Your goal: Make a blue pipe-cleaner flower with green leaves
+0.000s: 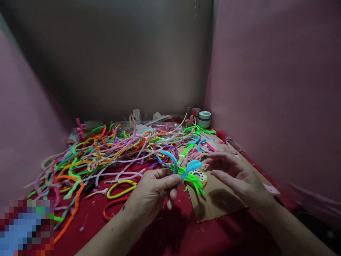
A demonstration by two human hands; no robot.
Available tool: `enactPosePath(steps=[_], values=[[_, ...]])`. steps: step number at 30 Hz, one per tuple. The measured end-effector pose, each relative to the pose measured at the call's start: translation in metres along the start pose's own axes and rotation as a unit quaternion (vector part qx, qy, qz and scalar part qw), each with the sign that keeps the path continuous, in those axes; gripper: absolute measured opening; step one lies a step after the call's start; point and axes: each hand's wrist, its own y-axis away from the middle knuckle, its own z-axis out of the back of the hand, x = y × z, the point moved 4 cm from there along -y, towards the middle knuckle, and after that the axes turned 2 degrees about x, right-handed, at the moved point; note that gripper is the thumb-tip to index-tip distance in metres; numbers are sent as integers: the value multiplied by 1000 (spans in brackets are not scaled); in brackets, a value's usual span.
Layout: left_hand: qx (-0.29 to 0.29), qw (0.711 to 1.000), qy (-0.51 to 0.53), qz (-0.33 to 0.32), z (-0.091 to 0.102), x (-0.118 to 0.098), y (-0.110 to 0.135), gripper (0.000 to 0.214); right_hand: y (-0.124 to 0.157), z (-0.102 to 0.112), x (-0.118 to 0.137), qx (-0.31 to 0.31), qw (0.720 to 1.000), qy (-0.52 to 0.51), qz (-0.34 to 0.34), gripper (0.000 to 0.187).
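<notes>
My left hand pinches a blue pipe cleaner between thumb and fingers. One end of it is bent into a loop that points right, while another length curves up to the left. To the right, my right hand is held apart from it, fingers spread and nothing in them. Bright green pipe cleaners lie just behind and below the blue loop. Beside them a yellow tape roll with a white perforated core rests partly on a brown cardboard sheet.
A large tangle of coloured pipe cleaners spreads over the red cloth on the left. Yellow-handled and red-handled scissors lie nearer. A lidded jar stands at the back. Pink walls flank the table.
</notes>
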Motion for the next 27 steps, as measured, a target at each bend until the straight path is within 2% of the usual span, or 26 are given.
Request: enactPosePath(steps=[1,2,4,5,6,7,9,14,16,18,22,25,27], values=[[-5,1000,0,-1,0,0,0,17,7,14,-3,-31,994,108,3,30],[-7,1000,0,-2,1,0,0,18,14,28,-7,-58,971,231,9,32],[-7,1000,4,-3,1,0,-1,18,28,51,-17,-79,887,454,24,38],[-7,1000,6,-4,2,0,-1,18,33,60,-24,-78,845,529,19,43],[-7,1000,9,-5,2,0,-1,18,37,67,-32,-67,814,577,12,46],[-10,1000,11,-5,2,0,-2,17,41,71,-38,-55,796,603,10,49],[-17,1000,13,-9,1,-1,-2,17,46,75,-46,-31,783,621,9,50],[-17,999,12,-30,2,-4,-4,17,51,78,-56,-34,779,626,-3,40],[-14,999,9,-34,4,-4,-5,17,52,85,-59,-47,791,610,-8,35],[-13,999,10,-36,5,-3,-5,17,52,93,-60,-70,824,562,-11,35],[-13,999,9,-44,5,-4,-4,16,57,107,-54,-122,907,400,-50,36],[-14,999,7,-45,3,-5,-4,16,68,104,-49,-172,941,273,-102,35],[-18,999,7,-49,2,-6,-5,16,76,92,-44,-192,955,192,-116,33]])
